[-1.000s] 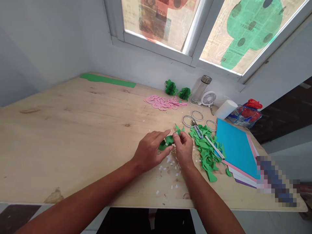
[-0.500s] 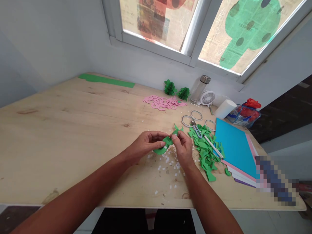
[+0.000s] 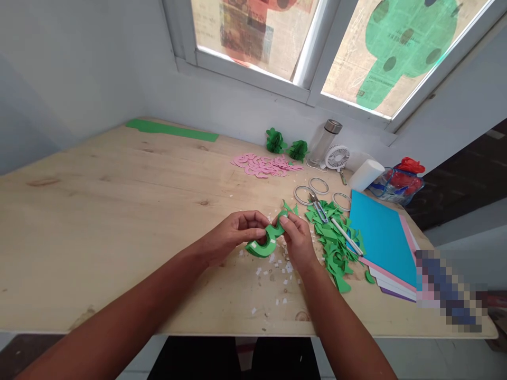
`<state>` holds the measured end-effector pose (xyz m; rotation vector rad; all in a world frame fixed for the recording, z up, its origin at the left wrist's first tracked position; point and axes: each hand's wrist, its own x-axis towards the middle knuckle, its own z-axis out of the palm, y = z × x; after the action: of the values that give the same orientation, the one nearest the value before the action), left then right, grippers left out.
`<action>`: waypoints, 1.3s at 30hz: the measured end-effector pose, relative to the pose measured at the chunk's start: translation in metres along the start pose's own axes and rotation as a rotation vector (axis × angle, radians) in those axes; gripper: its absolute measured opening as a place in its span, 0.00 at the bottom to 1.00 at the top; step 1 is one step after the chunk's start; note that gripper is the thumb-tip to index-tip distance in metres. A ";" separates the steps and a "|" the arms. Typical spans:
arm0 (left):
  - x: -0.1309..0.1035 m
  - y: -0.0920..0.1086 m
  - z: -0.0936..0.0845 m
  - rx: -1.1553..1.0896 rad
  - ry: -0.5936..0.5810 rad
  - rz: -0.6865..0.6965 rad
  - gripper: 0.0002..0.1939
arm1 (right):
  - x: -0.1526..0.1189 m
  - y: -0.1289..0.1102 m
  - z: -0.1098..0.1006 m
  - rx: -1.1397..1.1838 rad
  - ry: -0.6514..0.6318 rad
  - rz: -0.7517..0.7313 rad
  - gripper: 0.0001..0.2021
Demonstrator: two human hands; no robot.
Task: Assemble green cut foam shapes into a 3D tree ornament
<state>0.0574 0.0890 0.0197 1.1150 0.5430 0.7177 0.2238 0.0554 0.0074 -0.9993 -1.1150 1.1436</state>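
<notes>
Between my two hands is a curved green paper cutout, shaped like a wavy S, with small white tape pieces on its face. My left hand pinches its left side between thumb and fingers. At the upper right end, my right hand grips it with thumb on top. The cutout is held just above the table, over many tiny white paper bits. Close to my right hand lies a heap of green paper scraps, with thread snips and a white pen on top.
Rings of tape lie behind the scraps. Pink paper cutouts and folded green paper shapes sit near the wall. A bottle, small fan, white roll, basket and coloured sheets stand right. A green strip lies back left.
The green cutout has turned and opened out, so more of its curved face and white tape pieces show. Both hands stay on it, with slight finger shifts.
</notes>
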 end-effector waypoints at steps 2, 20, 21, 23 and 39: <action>0.000 0.001 -0.002 0.026 -0.017 0.013 0.12 | 0.000 0.001 0.000 0.105 -0.002 0.072 0.10; 0.006 -0.009 -0.002 -0.034 0.005 0.034 0.12 | 0.000 0.002 0.006 0.314 -0.035 0.242 0.12; 0.006 -0.009 -0.003 -0.052 0.021 0.030 0.12 | 0.000 0.003 0.006 0.319 -0.042 0.234 0.13; 0.006 -0.008 -0.003 -0.104 0.053 0.017 0.15 | 0.000 0.004 0.006 0.326 -0.064 0.227 0.15; 0.007 -0.007 -0.007 -0.205 0.148 -0.025 0.16 | -0.005 -0.005 0.009 0.233 -0.147 0.234 0.17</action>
<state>0.0589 0.0962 0.0106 0.8677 0.5941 0.8192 0.2155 0.0504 0.0127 -0.8896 -0.9693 1.5198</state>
